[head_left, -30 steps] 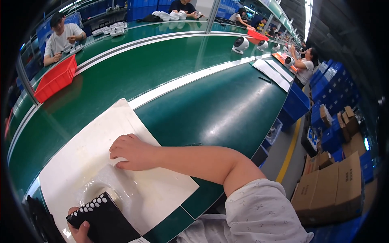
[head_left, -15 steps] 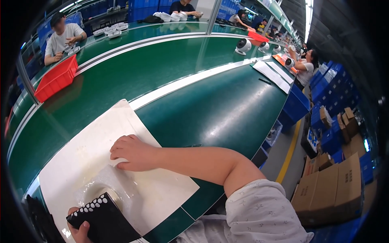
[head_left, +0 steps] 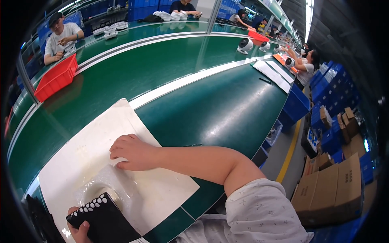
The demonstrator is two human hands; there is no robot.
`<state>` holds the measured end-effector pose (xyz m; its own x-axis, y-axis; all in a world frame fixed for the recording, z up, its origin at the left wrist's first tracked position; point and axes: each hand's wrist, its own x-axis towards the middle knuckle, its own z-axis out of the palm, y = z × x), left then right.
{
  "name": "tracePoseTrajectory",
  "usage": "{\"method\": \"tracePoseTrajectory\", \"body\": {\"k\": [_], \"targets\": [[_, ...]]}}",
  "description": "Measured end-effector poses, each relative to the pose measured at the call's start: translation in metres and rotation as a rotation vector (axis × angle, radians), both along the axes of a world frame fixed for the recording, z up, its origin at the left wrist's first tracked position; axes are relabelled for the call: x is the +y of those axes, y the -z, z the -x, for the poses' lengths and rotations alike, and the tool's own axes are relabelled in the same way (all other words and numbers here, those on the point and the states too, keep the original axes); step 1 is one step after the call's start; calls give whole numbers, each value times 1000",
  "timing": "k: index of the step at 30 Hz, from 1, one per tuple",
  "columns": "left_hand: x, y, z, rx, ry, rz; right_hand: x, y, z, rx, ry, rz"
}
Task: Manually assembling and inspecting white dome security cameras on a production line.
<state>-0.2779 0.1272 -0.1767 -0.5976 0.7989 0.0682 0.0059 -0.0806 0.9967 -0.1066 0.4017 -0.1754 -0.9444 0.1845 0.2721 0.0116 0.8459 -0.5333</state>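
At the lower left, my left hand (head_left: 80,231) grips a black card (head_left: 108,220) with rows of white oval stickers along its upper edge. The thumb lies over the front of the card. My right hand (head_left: 135,153) rests on a large off-white board (head_left: 162,188), its fingers curled in and its thumb near them. Whatever lies between those fingertips is too small to make out. Just below the right thumb is crumpled clear plastic wrapping (head_left: 121,182). Beside it, a pale round ring-shaped thing (head_left: 97,188) shows partly behind the card.
A red bin (head_left: 56,79) stands at the left of the green conveyor (head_left: 162,65). White cameras (head_left: 245,46) stand farther along it. Papers (head_left: 273,75) and a pen (head_left: 265,81) lie on the table. Cardboard boxes (head_left: 328,194) are stacked at right. Co-workers sit across the line.
My hands, the black card and the plastic look the same. Across the line at left, a co-worker's head and raised hand have shifted; a co-worker at far right has moved their arms.
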Motion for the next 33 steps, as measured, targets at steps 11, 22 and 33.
{"method": "tracePoseTrajectory", "body": {"k": [11, 22, 33], "targets": [[1, 0, -2, -17, -10, -21, 1, 0, 0, 17, -20, 6], [2, 2, 0, -29, 11, -8, 1, -1, 0, -21, -8, 5], [5, 1, 1, 21, -15, 40, 4, 4, 2, -12, -16, 3]]}}
